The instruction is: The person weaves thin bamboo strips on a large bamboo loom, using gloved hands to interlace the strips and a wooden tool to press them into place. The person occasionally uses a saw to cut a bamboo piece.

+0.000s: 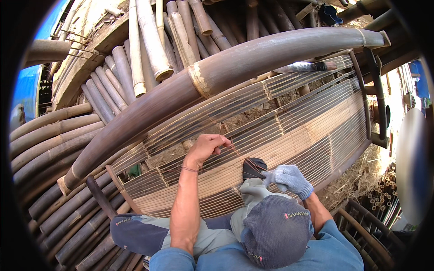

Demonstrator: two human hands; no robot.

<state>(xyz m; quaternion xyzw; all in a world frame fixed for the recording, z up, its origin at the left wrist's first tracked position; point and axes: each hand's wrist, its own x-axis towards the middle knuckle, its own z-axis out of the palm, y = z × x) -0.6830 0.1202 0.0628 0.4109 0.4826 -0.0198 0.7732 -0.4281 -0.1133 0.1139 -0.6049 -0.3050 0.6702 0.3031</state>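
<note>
Before me lies a long panel of thin bamboo slats (298, 122) in a dark frame. My left hand (208, 148), bare with a thin band at the wrist, is raised over the slats, its fingers curled closed on a thin brown strand (233, 149). That strand slants down toward my right hand (287, 178), which wears a grey-blue knitted glove. The gloved fingers are pinched together on the strand's lower part. Close by the glove is a black pointed thing (253, 168) whose kind I cannot make out. My patched trouser knees (275, 230) show below.
A thick curved bamboo pole (226, 63) arches along the panel's far side. A knife (305, 67) with a dark handle lies near the far right edge. Cut bamboo poles (54, 149) are stacked left and behind. Thin bamboo pieces (382, 192) and straw (348, 185) are at right.
</note>
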